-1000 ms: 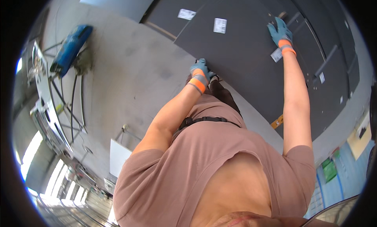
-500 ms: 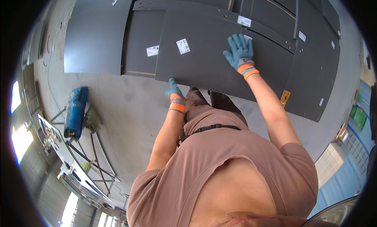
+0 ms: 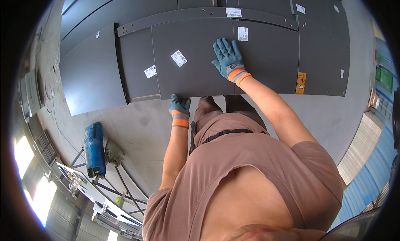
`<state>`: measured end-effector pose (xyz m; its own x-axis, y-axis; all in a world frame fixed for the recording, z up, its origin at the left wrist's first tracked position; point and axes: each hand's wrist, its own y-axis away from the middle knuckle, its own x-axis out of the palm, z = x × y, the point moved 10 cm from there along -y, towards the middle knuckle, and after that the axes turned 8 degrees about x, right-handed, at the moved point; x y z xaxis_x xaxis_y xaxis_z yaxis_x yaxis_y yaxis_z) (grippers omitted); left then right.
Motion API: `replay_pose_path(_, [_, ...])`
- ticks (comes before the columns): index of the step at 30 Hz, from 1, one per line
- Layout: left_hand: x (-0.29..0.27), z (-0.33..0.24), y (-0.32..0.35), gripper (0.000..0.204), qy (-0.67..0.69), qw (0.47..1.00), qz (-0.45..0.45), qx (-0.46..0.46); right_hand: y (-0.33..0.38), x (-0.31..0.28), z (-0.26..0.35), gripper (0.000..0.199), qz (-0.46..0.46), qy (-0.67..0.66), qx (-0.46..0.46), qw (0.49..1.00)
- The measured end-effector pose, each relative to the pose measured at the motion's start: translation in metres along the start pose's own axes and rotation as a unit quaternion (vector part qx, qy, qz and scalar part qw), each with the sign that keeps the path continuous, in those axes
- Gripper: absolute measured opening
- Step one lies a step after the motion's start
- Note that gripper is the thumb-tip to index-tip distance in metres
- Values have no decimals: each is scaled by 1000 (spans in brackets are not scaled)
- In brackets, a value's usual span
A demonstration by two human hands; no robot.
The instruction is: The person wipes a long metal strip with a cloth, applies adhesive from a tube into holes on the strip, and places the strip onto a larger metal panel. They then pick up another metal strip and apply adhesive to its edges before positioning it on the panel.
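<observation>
Right hand point(image 3: 228, 59) laid flat on dark panel point(image 3: 200, 37); left hand point(image 3: 179, 104) at near edge, grip unclear. White label point(image 3: 179, 58) left, orange label point(image 3: 301, 83) right.

We hold our left arm point(image 3: 171, 157) forward and low, left hand point(image 3: 180, 107) partly curled, its grip unclear. Our right arm point(image 3: 278, 104) slants inward, stretched farther ahead; right hand point(image 3: 228, 58) palm down, fingers extended, thumb apart.

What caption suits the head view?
Gloved left hand at the edge of a dark panel, gloved right hand spread over it.
</observation>
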<state>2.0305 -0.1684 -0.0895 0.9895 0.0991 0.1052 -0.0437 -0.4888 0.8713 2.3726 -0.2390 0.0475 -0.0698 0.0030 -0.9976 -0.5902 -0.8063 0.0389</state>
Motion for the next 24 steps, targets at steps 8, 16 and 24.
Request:
replay_pose_path(8, [-19,-2,-8,32,19,1000,11,-17,3,-3,18,76,-2,-38,-3,999])
replay_pose_path(16, [-21,-2,-4,28,115,993,28,-5,-7,-17,38,69,44,-24,-4,999])
replay_pose_path(24, [-44,-17,-19,32,112,992,7,66,-124,-34,2,53,-80,-12,-14,997])
